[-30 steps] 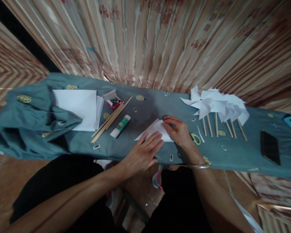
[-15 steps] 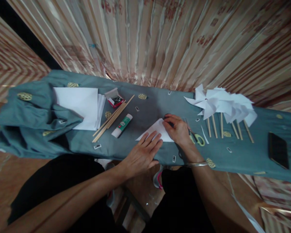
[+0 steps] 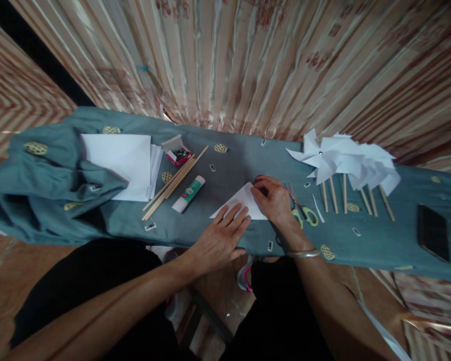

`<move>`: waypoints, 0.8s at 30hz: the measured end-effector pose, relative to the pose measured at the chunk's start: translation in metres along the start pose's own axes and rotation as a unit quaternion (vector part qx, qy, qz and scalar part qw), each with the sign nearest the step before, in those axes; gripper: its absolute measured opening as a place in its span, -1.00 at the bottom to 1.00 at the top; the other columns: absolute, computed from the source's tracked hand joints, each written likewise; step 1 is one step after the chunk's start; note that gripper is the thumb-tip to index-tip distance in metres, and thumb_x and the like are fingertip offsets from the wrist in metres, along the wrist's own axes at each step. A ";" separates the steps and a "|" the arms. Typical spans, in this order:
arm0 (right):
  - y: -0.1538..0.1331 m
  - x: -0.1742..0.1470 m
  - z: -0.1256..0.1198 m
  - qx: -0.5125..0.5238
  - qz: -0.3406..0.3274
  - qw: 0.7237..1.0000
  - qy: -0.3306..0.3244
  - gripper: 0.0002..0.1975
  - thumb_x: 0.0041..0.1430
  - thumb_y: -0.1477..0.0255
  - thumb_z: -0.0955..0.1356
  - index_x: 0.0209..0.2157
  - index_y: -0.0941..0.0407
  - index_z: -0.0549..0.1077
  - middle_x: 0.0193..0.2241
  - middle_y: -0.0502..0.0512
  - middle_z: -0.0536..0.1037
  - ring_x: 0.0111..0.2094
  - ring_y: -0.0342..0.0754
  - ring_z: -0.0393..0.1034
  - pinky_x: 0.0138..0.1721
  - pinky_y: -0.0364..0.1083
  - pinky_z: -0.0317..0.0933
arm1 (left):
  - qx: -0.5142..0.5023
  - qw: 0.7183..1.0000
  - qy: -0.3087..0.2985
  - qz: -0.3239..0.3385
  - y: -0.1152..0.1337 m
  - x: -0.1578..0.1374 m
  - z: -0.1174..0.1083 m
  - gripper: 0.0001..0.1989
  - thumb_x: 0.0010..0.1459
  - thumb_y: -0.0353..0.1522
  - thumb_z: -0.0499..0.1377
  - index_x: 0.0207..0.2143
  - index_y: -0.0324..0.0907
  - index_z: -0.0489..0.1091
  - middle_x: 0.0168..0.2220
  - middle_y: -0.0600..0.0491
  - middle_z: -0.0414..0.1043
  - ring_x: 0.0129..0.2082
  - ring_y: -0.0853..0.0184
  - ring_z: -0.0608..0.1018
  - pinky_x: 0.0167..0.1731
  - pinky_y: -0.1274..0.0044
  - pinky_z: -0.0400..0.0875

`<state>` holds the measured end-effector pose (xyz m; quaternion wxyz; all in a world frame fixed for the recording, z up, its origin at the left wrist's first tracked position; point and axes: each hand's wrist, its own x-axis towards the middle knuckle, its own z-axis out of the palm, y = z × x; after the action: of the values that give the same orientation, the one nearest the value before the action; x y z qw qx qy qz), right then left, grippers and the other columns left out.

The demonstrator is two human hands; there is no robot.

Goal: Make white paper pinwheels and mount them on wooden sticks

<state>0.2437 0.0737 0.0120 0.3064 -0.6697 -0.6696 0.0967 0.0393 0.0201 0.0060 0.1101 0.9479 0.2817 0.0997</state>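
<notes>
A white sheet of paper folded into a triangle (image 3: 244, 196) lies on the cloth in front of me. My left hand (image 3: 220, 238) rests flat on its lower left part, fingers stretched out. At its upper right edge, my right hand (image 3: 274, 200) is closed, with thumb and curled fingers on the paper; the palm side is hidden. Just right of that hand lie green-handled scissors (image 3: 306, 214), partly covered by it, and a thin paper strip (image 3: 318, 208).
Left of the folded paper are a glue stick (image 3: 188, 194), several wooden sticks (image 3: 175, 183), an open small box of dark pins (image 3: 177, 151) and a paper stack (image 3: 116, 165). To the right lie several paper pinwheels (image 3: 349, 160) on sticks and a phone (image 3: 433, 232). A curtain (image 3: 225, 65) hangs behind.
Both hands stay at nearly the same spots on the folded paper. The right hand has shifted very slightly left, and more of the scissors' handle shows.
</notes>
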 end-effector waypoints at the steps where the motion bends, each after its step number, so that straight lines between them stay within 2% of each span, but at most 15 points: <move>1: 0.000 0.000 0.000 -0.001 0.001 1.000 0.002 -0.88 0.09 0.42 0.35 -0.40 0.08 0.55 -0.12 0.17 0.62 -0.06 0.09 0.49 0.03 0.10 0.31 | 0.001 1.000 -0.001 0.000 0.000 0.000 0.000 -0.20 0.16 -0.04 0.21 0.27 -0.33 0.08 0.35 -0.28 0.06 0.38 -0.05 0.08 0.32 0.14 -0.02; 12: -0.002 -0.003 0.003 -0.015 -0.002 1.000 0.010 -0.85 0.13 0.43 0.32 -0.35 0.11 0.55 -0.11 0.22 0.60 -0.07 0.14 0.45 0.05 0.14 0.28 | 0.003 1.000 -0.017 0.001 0.001 0.001 -0.003 -0.21 0.17 -0.04 0.20 0.27 -0.35 0.10 0.34 -0.28 0.09 0.36 -0.06 0.11 0.31 0.14 0.00; 16: -0.009 -0.014 0.001 -0.057 -0.030 0.998 -0.003 -0.70 0.23 0.40 0.27 -0.09 0.22 0.52 0.02 0.36 0.52 0.05 0.19 0.37 0.12 0.16 0.21 | 0.002 1.000 -0.028 -0.002 0.001 0.001 -0.004 -0.22 0.17 -0.05 0.20 0.26 -0.38 0.13 0.34 -0.28 0.10 0.36 -0.07 0.12 0.32 0.14 -0.02; 19: -0.017 -0.032 0.001 -0.099 -0.041 0.994 -0.016 -0.53 0.29 0.31 0.25 0.13 0.26 0.37 0.21 0.42 0.33 0.20 0.25 0.21 0.18 0.22 0.12 | 0.003 0.999 -0.034 -0.003 0.001 0.002 -0.003 -0.19 0.15 -0.03 0.21 0.27 -0.37 0.12 0.34 -0.27 0.09 0.36 -0.07 0.10 0.32 0.14 -0.03; 24: -0.022 -0.066 0.006 -0.127 -0.048 0.991 -0.016 -0.51 0.35 0.35 0.16 0.26 0.19 0.19 0.29 0.39 0.21 0.31 0.20 0.07 0.24 0.24 0.00 | 0.009 1.000 -0.019 0.005 0.000 0.002 0.001 -0.20 0.18 -0.02 0.17 0.28 -0.36 0.09 0.34 -0.25 0.10 0.37 -0.04 0.10 0.31 0.14 -0.03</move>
<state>0.2168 0.0106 0.0004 0.2123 -0.6689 -0.7123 0.0064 0.0415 0.0213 0.0053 0.1062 0.9521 0.2755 0.0796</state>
